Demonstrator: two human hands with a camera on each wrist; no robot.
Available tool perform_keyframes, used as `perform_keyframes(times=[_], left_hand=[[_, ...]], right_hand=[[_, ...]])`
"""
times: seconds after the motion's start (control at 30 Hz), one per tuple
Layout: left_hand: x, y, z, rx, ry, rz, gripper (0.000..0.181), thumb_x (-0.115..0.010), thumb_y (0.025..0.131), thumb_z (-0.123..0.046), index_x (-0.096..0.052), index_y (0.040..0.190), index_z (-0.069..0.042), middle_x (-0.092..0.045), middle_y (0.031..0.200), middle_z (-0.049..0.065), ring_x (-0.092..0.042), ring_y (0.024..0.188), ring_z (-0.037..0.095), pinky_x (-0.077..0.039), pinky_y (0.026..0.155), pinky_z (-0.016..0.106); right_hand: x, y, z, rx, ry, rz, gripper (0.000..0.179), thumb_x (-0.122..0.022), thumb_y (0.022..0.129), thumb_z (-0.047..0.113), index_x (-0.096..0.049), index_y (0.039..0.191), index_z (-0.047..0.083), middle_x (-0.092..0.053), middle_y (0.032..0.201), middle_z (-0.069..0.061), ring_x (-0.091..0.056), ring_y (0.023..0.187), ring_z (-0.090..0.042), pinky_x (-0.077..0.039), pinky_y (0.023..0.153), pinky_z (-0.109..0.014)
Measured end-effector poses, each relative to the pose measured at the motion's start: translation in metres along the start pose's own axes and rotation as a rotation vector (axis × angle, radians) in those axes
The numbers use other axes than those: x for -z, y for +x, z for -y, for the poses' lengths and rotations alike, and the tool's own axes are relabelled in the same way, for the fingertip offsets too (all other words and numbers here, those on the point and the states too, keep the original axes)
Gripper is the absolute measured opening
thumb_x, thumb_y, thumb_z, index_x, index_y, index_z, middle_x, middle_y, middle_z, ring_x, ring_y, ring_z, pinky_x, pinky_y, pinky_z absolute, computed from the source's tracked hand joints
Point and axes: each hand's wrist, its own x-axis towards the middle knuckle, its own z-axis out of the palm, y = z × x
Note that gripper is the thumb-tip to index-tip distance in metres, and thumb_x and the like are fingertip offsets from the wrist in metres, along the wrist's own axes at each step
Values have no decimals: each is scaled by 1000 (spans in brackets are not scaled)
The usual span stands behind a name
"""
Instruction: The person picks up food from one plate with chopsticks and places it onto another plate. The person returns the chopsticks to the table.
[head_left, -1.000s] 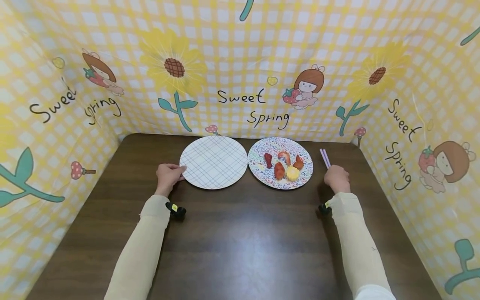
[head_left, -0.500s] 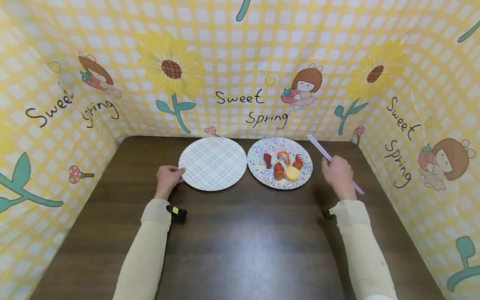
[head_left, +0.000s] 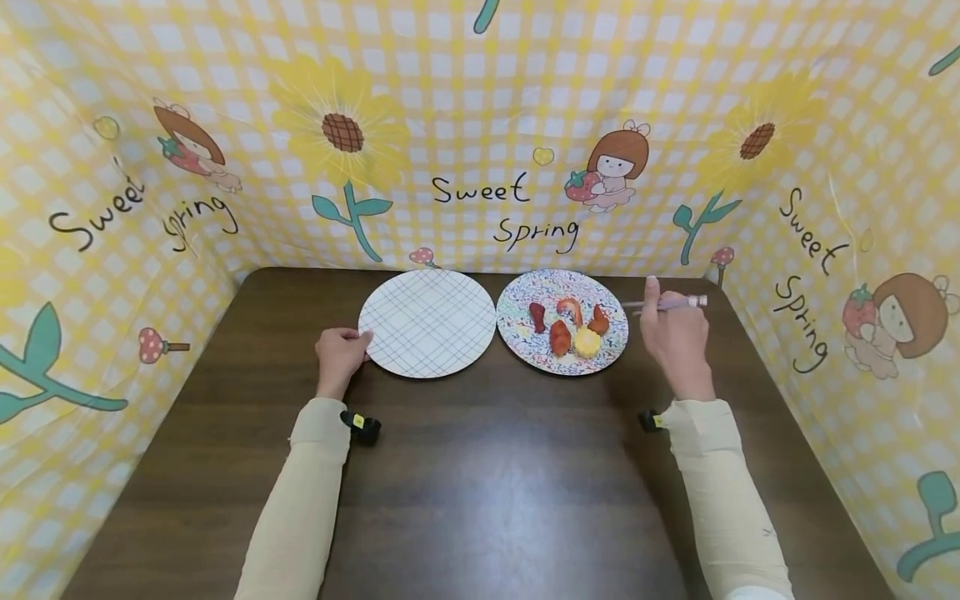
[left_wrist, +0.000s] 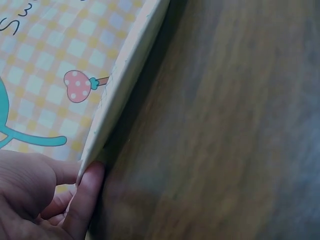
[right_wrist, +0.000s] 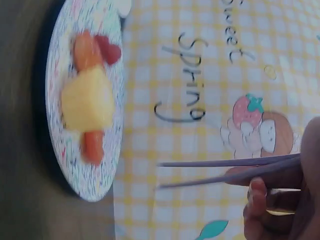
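Observation:
My left hand (head_left: 340,358) pinches the left rim of a white plate (head_left: 427,323) with thin blue crossed lines. The left wrist view shows thumb and finger on that plate's edge (left_wrist: 122,82). In my right hand (head_left: 678,346) is a pair of pale purple chopsticks (right_wrist: 205,180), tips slightly apart and pointing left beside the second plate. That speckled plate (head_left: 517,350) bears a yellow corn piece (head_left: 587,342), a curled shrimp (head_left: 569,310), a dark red piece (head_left: 537,317) and orange-brown pieces (head_left: 560,338). My right thumb sticks up in the head view.
Both plates stand side by side, rims meeting, at the back of a dark wooden table (head_left: 480,475). A yellow checked cloth (head_left: 480,108) with flower prints hangs close behind and at both sides. Each wrist wears a small black camera (head_left: 363,427).
My right hand has lifted the chopsticks and turned them from a steep slant to nearly level, tips toward the speckled plate. My left hand stays at its plate's rim.

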Motion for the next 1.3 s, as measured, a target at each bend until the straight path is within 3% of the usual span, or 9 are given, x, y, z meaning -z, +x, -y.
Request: perform_keyframes(times=[0.1,0.2,0.3,0.43,0.7,0.93,1.13,1.23,1.3], left_hand=[[-1,-1,1,-18,2,-29,38,-68,98,-27,-71,115,7,-72,100,23,-62,57,1,-49,59,19],[-2,-3,1,-17,5,-48,35,-67,98,-26,-72,113,5,-72,96,20,-61,57,3,-49,60,20],[-2,-5,1,-17,13,-54,36,-66,99,-26,-72,114,6,-72,94,18,-62,58,4,-49,60,20],[-4,-4,1,-14,11,-62,36,-66,99,-26,-72,115,6,-73,98,20,-61,59,3,-48,60,19],[-5,-7,1,19,-7,-56,37,-65,100,-26,-70,118,6,-75,105,22,-60,62,4,-47,60,19],[-6,-6,2,21,-37,-49,40,-66,100,-27,-69,122,6,-74,110,24,-62,62,4,-48,60,18],[-7,-5,0,22,-37,-63,38,-66,100,-26,-69,120,5,-74,107,24,-62,63,6,-48,60,19],[-7,-6,-1,23,-40,-55,39,-65,100,-26,-69,121,6,-74,108,24,-63,62,6,-48,61,19],[-7,-6,-1,21,-41,-50,40,-65,101,-26,-68,123,6,-74,110,25,-63,62,4,-48,60,18]], right_hand=[[-2,-2,6,1,70,88,77,-28,109,51,-75,81,-2,-72,87,-29,-67,89,-53,-51,79,-64],[-10,-6,8,144,175,128,64,-37,111,40,-75,79,-2,-73,77,-21,-69,76,-43,-54,71,-56],[-21,-9,8,307,223,130,53,-48,109,29,-69,70,0,-63,59,-12,-58,55,-29,-48,55,-43],[-39,-11,8,391,244,166,47,-52,108,26,-71,72,3,-65,62,-9,-55,57,-21,-45,54,-37],[-69,-11,13,355,397,320,33,-50,108,13,-77,101,-4,-76,91,-23,-74,85,-38,-60,75,-51],[-84,-5,22,346,360,372,34,-46,109,14,-75,111,-4,-76,98,-24,-74,90,-38,-59,80,-51],[-94,-4,28,195,368,419,50,-35,112,28,-72,114,-5,-70,84,-23,-62,69,-30,-50,64,-37],[-98,-3,30,113,390,471,55,-31,113,34,-71,116,-4,-69,87,-23,-60,70,-30,-46,63,-35],[-101,-1,30,124,366,487,57,-30,112,35,-71,114,-5,-69,93,-23,-61,76,-29,-47,69,-34]])
